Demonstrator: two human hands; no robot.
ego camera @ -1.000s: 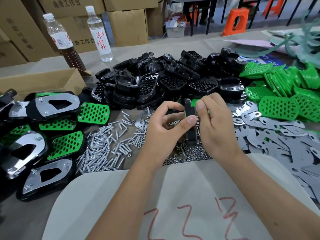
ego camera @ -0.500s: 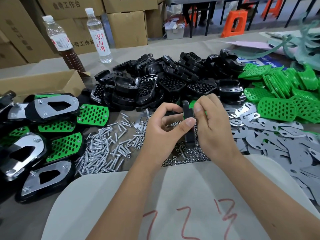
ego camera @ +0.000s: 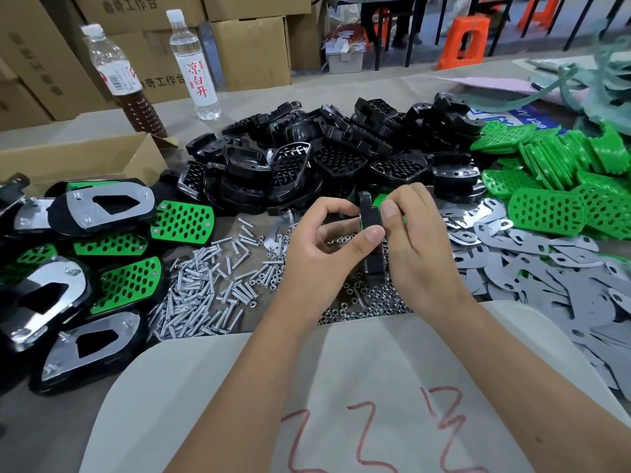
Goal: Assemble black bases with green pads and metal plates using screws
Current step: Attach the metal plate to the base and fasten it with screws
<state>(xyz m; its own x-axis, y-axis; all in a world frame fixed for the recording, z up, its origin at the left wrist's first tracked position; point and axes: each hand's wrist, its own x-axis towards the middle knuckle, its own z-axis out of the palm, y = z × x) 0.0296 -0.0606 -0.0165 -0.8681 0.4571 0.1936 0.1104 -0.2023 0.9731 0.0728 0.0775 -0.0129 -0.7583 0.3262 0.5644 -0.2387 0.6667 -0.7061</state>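
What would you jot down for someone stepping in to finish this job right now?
Hands: left hand and right hand both grip one black base held on edge, a green pad showing behind it.
Supplies: black bases pile ahead, green pads and metal plates on the right, screws and nuts in front.
Done: finished units stacked on the left.
Left: fasten this one, then work through the piles.
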